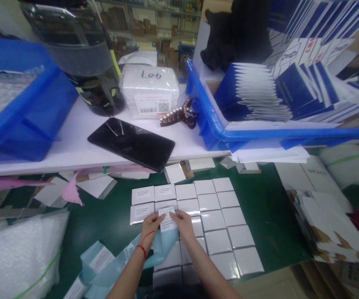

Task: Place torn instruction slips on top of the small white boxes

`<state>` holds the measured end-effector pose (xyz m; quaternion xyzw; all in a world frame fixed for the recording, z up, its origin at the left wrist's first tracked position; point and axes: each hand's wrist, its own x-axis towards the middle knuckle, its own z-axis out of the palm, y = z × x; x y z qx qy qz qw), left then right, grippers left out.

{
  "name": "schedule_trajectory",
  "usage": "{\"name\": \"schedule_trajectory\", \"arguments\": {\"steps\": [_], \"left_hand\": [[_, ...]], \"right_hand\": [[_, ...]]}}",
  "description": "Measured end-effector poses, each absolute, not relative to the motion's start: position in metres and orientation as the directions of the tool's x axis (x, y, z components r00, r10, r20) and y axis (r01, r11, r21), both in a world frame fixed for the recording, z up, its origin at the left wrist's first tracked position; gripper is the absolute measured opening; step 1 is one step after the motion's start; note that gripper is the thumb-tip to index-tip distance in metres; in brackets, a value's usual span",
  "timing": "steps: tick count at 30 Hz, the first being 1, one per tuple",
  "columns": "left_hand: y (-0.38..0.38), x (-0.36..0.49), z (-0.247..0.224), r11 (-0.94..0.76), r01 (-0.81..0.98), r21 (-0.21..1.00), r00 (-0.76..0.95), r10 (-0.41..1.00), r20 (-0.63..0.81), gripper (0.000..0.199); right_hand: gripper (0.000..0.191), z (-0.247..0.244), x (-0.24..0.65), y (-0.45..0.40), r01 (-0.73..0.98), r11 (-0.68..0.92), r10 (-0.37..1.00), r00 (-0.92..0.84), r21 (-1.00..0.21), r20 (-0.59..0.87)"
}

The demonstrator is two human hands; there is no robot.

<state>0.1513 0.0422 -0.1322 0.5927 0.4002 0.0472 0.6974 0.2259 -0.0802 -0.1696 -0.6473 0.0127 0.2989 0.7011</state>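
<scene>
Both hands work at the lower centre of the frame, above a green surface [271, 226]. The left hand [150, 230] and the right hand [184, 226] each have the grip closed: thumb and fingers pinch opposite sides of a white printed label [167, 225] at the upper end of a light-blue backing strip [168, 245]. Whether the label is partly detached from the strip cannot be determined.

Critical relation: the label is centred between the two grips, with its lines of print running left to right. Its upper edge overlaps the second box [163, 204] in the second row from the top; contact cannot be confirmed. This box lies just beyond the fingertips, toward the top of the frame, long axis left to right, about equally near both hands.

Labelled boxes [142, 194] adjoin it above and on the left, nearer the left hand. Plain boxes [213, 219] extend rightward, nearer the right hand. The strip's long axis runs diagonally toward the lower left.
</scene>
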Motion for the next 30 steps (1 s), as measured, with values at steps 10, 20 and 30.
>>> {"name": "schedule_trajectory", "arguments": {"steps": [10, 20, 30], "left_hand": [[0.053, 0.149, -0.124, -0.186, 0.431, 0.883, 0.657, 0.735, -0.166, 0.034], [0.036, 0.147, -0.134, -0.758, 0.064, 0.649, 0.970, 0.201, 0.139, 0.044], [0.031, 0.148, -0.148, -0.785, 0.060, 0.617, 0.989, 0.132, 0.073, 0.063]], "right_hand": [[0.038, -0.175, 0.229, -0.067, -0.352, -0.222, 0.190, 0.899, -0.909, -0.394], [0.043, -0.165, 0.231, -0.065, -0.222, -0.406, 0.173, 0.934, -0.887, -0.313], [0.037, -0.169, 0.230, -0.066, -0.197, -0.439, 0.192, 0.933, -0.877, -0.306]]}}
